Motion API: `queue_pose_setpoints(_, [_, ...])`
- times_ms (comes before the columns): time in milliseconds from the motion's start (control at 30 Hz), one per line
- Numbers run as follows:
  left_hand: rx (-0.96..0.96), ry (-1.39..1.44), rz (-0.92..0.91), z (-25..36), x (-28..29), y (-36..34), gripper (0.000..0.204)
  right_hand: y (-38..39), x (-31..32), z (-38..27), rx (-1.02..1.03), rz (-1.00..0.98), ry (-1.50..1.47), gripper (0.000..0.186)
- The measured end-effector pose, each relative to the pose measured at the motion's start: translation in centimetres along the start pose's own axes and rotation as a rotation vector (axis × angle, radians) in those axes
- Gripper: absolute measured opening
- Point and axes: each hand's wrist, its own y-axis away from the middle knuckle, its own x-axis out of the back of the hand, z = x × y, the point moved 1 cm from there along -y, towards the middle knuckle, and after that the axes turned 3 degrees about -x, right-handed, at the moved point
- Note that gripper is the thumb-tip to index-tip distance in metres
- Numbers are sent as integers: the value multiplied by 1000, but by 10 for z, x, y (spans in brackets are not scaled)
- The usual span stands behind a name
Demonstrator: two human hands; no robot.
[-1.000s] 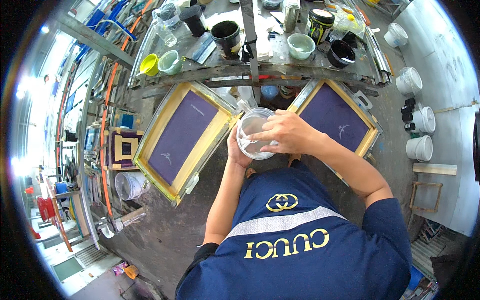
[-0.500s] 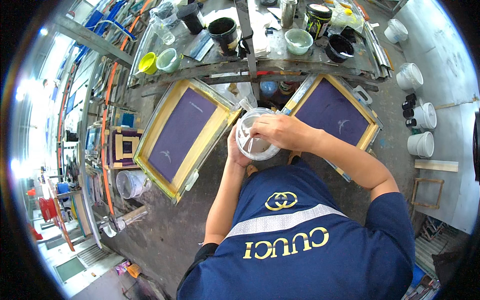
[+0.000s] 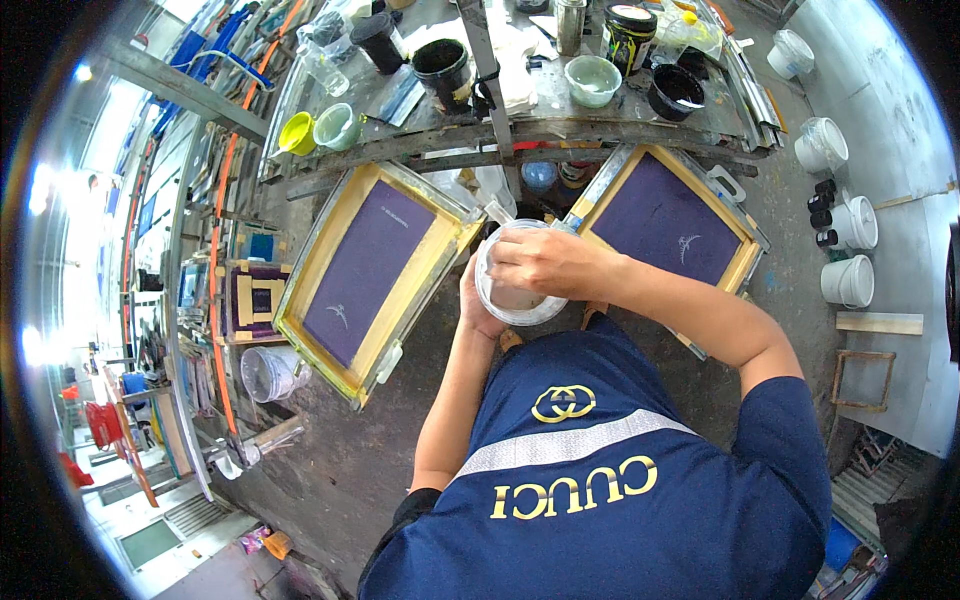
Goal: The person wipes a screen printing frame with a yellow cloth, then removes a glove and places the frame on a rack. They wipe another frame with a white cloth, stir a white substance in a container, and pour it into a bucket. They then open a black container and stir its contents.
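Over clear tub (image 3: 520,302), R hand (image 3: 545,262) curled palm-down, can't tell if grip's wide/narrow; L hand (image 3: 477,303) holding tub side.

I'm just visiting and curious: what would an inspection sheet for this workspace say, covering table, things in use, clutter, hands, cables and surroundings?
Surface: grey worktable, marked and crowded.
Job's things: clear round tub, held in front of the person; contents mostly hidden.
Clutter: yellow cup, black tub and pale green bowls on the table, among others.
Grippers: bare hands; left hand grips the tub's side, right hand is over its opening, fingertips hidden.
Cables: nothing seen clearly.
Surroundings: purple-panelled frames on either side; white buckets along the right.
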Motion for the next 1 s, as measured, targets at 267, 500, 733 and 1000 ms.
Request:
queue_pose_setpoints(267, [-45,101,-16,14,18,1,55,5,30,17,16,-170,-167,12])
queue_pose_setpoints(500, [-97,-50,38,26,-1,19,61,7,54,25,-314,33,-484,14])
queue_pose_setpoints(733, [-178,0,-6,34,-15,6,60,-2,31,28,-770,336,-1073,16])
queue_pose_setpoints(1000, [-322,-14,26,40,-9,-7,58,-11,24,-18,-801,297,-1007,27])
